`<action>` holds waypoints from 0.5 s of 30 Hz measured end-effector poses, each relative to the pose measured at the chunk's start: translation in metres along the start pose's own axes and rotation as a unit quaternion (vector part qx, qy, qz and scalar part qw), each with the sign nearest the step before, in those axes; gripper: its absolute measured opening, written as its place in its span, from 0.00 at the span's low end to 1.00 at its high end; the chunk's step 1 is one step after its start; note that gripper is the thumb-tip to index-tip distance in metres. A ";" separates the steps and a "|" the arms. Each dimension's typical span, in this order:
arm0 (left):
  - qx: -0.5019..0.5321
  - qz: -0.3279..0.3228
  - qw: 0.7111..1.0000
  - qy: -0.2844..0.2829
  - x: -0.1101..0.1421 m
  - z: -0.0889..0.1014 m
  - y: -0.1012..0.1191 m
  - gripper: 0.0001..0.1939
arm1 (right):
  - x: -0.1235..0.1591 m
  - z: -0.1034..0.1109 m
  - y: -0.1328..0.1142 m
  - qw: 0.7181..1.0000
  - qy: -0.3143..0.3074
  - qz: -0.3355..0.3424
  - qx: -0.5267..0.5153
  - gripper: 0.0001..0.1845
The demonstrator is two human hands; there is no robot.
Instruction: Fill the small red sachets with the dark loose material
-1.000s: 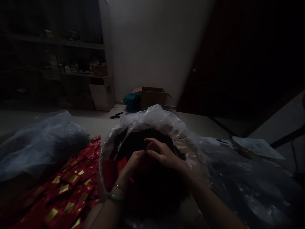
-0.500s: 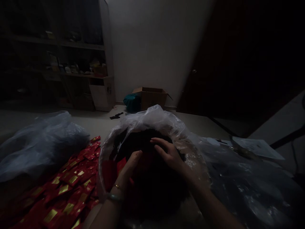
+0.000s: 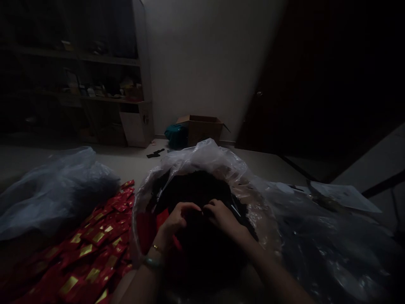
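Dark loose material, its kind too dim to tell, fills a wide round container lined with clear plastic. Over it, my left hand, with a gold band and a pale green bangle at the wrist, has its fingers curled inward. My right hand faces it with bent, closed fingers, the tips almost meeting the left ones. Whatever lies between the two hands is lost in shadow. Red packets lie inside the container beside my left wrist.
A heap of red packets with gold labels lies left, below a cloudy plastic bag. More clear plastic spreads at right. Behind stand an open cardboard box, a teal bundle and shelving. Light is very dim.
My right hand has come down and its spread fingers have curled in. My left fingers have reached up and right, bringing both hands' fingertips close together.
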State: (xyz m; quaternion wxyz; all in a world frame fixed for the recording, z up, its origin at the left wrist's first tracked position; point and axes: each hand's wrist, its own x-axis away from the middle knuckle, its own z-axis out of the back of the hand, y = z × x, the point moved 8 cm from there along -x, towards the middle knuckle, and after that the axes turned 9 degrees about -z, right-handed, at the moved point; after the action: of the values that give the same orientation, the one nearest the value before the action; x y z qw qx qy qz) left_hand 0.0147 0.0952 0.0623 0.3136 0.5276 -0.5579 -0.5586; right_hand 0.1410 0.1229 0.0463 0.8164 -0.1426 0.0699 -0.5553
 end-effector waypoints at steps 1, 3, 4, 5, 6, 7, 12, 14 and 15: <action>0.000 0.001 1.000 -0.022 -0.002 -0.002 -0.002 0.19 | -0.001 0.002 0.001 1.000 0.007 0.004 -0.020 0.17; 0.000 -0.001 0.998 -0.062 -0.005 -0.004 -0.007 0.23 | -0.002 0.006 0.004 0.998 0.018 0.001 -0.055 0.13; -0.001 -0.003 0.997 -0.079 -0.006 -0.005 -0.009 0.25 | -0.002 0.009 0.006 0.997 0.026 -0.002 -0.070 0.13; -0.005 -0.003 0.996 -0.090 -0.008 -0.005 -0.011 0.26 | -0.003 0.011 0.008 0.996 0.036 -0.005 -0.084 0.14; -0.012 -0.001 0.995 -0.097 -0.008 -0.005 -0.013 0.27 | -0.004 0.014 0.010 0.994 0.046 -0.007 -0.097 0.15; -0.018 0.003 0.995 -0.100 -0.008 -0.005 -0.015 0.28 | -0.006 0.016 0.011 0.992 0.058 -0.009 -0.109 0.15; -0.030 0.021 0.993 -0.114 -0.005 -0.010 -0.013 0.31 | -0.024 0.019 0.016 0.988 0.089 -0.017 -0.129 0.16; -0.027 0.020 0.992 -0.120 -0.004 -0.012 -0.010 0.31 | -0.036 0.012 0.014 0.992 0.066 -0.029 -0.105 0.23; -0.025 0.019 0.992 -0.122 -0.004 -0.013 -0.009 0.31 | -0.043 0.006 0.012 0.995 0.044 -0.037 -0.087 0.31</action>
State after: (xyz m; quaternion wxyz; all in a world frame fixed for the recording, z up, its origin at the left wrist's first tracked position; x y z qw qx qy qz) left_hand 0.0306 0.0969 0.0571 0.2670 0.4368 -0.5878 -0.6265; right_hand 0.1372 0.1677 0.0462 0.7756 -0.1914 0.1486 -0.5829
